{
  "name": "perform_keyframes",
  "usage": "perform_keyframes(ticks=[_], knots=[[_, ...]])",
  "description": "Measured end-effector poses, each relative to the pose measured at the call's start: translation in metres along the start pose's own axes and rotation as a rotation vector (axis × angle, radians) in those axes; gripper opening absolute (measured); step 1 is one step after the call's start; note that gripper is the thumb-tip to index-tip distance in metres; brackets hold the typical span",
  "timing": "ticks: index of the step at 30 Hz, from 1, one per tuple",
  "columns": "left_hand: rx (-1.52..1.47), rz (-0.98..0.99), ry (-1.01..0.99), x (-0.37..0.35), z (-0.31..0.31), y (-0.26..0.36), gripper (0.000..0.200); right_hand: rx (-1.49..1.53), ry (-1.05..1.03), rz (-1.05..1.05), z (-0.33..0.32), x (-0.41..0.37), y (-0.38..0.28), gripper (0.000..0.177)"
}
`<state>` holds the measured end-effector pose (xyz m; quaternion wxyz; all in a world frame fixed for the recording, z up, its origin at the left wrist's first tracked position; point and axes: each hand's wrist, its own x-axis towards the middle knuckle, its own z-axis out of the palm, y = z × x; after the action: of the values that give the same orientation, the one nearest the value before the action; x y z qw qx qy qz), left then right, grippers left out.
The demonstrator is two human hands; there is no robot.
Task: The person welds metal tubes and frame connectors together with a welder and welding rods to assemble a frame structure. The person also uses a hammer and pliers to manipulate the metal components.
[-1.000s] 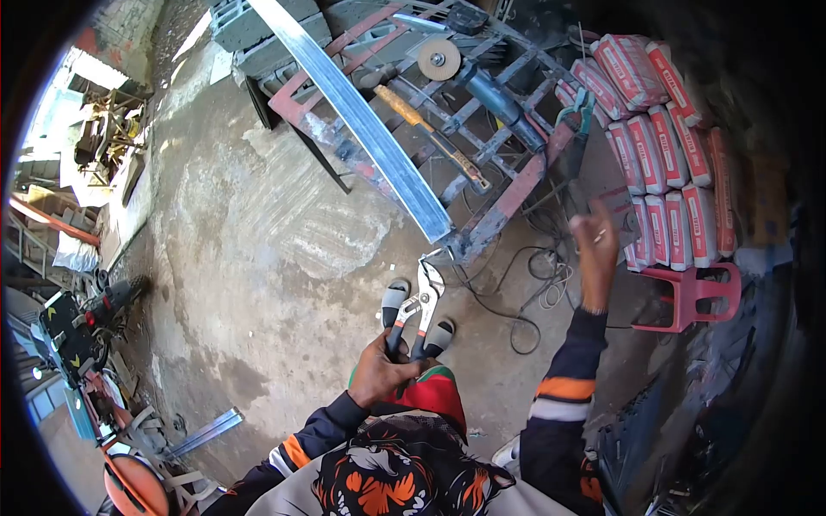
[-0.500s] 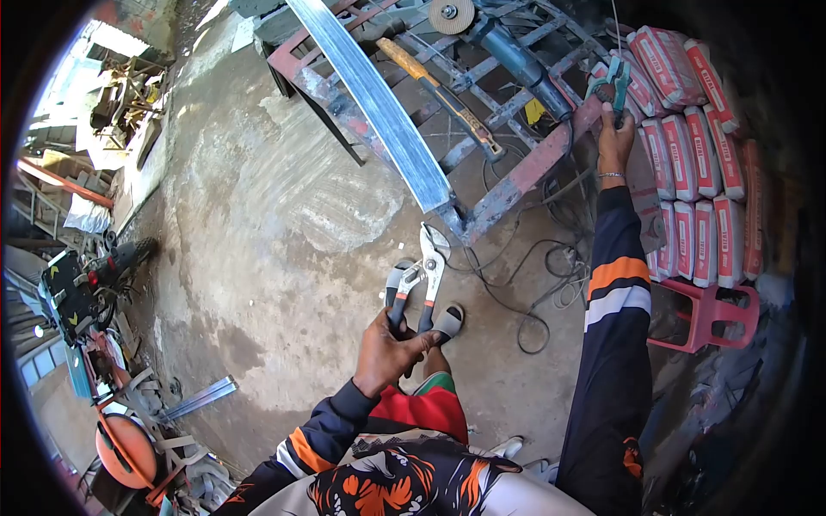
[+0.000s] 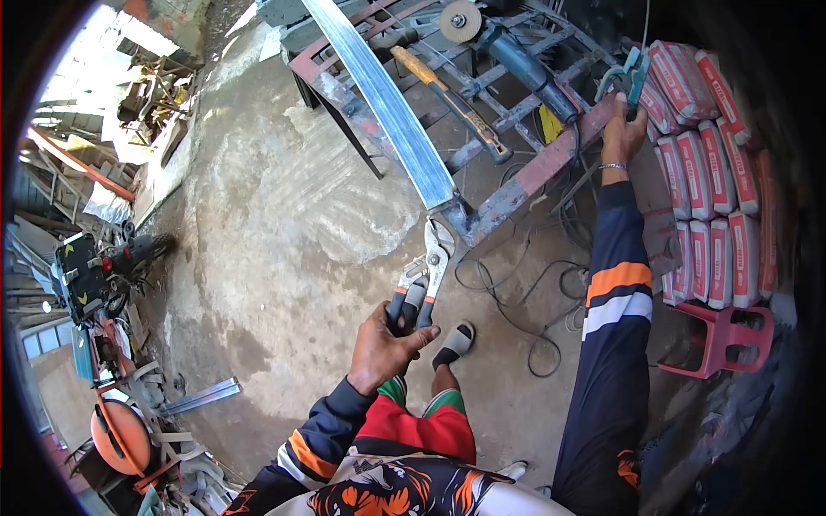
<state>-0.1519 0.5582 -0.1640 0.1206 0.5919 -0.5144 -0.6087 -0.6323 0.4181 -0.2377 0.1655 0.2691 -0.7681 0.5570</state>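
Left hand [image 3: 379,354] grasps slip-joint pliers [image 3: 436,258] by the handles; jaws look parted, pointing at the near end of the metal bar [image 3: 387,103]. Contact there: can't tell.

Progress, my read: bar is laid lengthwise on the slatted tabletop [image 3: 533,179], pliers at its end, still no finished cut or joint I can make out. Clamp not on the bar.

Bar looks straight, silvery, streaky bluish-grey face.

Right hand [image 3: 625,136], arm extended, grasps the green clamp [image 3: 638,79] beside the tabletop's right corner; thin rod rises by it. Can't tell if it bites anything.

Hammer [image 3: 428,74] right of bar, then grinder [image 3: 532,73], disc at far end. Neither is held.
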Motion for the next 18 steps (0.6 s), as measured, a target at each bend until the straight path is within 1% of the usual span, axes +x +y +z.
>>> perform_keyframes(ticks=[2,4,6,7,8,9,10,11,12,13,14,15,16,17,18], knots=[[0.074,0.022,-0.005,0.000,0.000,0.000,0.046,0.003,0.044,-0.010,0.003,0.007,-0.008,0.058],[0.075,0.045,0.000,0.004,0.000,-0.008,0.047,-0.028,0.140,0.094,-0.004,0.029,-0.024,0.056],[0.064,0.031,0.011,0.003,0.001,-0.007,0.047,0.083,0.153,0.118,-0.021,0.060,-0.044,0.058],[0.058,0.025,0.011,0.000,0.001,-0.005,0.047,0.141,0.123,0.138,-0.031,0.073,-0.038,0.054],[0.021,-0.016,0.017,0.000,0.000,-0.001,0.047,0.204,0.096,0.154,-0.043,0.081,-0.055,0.051],[-0.015,-0.055,0.022,0.001,0.000,0.004,0.048,0.492,0.025,0.226,-0.060,0.072,-0.066,0.039],[-0.023,-0.045,0.021,0.002,-0.001,0.005,0.048,0.636,-0.018,0.307,-0.079,0.063,-0.079,0.029],[-0.007,-0.023,0.032,0.003,-0.001,0.003,0.048,0.669,-0.030,0.296,-0.096,0.047,-0.091,0.031],[0.009,-0.004,0.042,0.004,-0.001,0.002,0.048,0.709,-0.078,0.257,-0.112,0.033,-0.088,0.034],[0.004,0.000,0.042,0.004,-0.002,0.004,0.048,0.730,-0.059,0.295,-0.128,0.009,-0.095,0.037],[0.020,-0.001,0.044,0.003,-0.003,0.005,0.048,0.753,-0.138,0.278,-0.147,-0.013,-0.093,0.040],[0.037,-0.002,0.045,0.003,-0.004,0.006,0.048,0.739,-0.153,0.313,-0.162,-0.040,-0.103,0.042],[0.033,0.002,0.042,0.004,-0.003,0.005,0.048,0.742,-0.183,0.348,-0.175,-0.065,-0.099,0.046],[0.008,-0.004,0.042,0.004,-0.002,0.003,0.048,0.682,-0.198,0.344,-0.189,-0.090,-0.099,0.051],[-0.016,-0.007,0.042,0.005,-0.002,0.002,0.048,0.640,-0.212,0.336,-0.199,-0.113,-0.103,0.053]])
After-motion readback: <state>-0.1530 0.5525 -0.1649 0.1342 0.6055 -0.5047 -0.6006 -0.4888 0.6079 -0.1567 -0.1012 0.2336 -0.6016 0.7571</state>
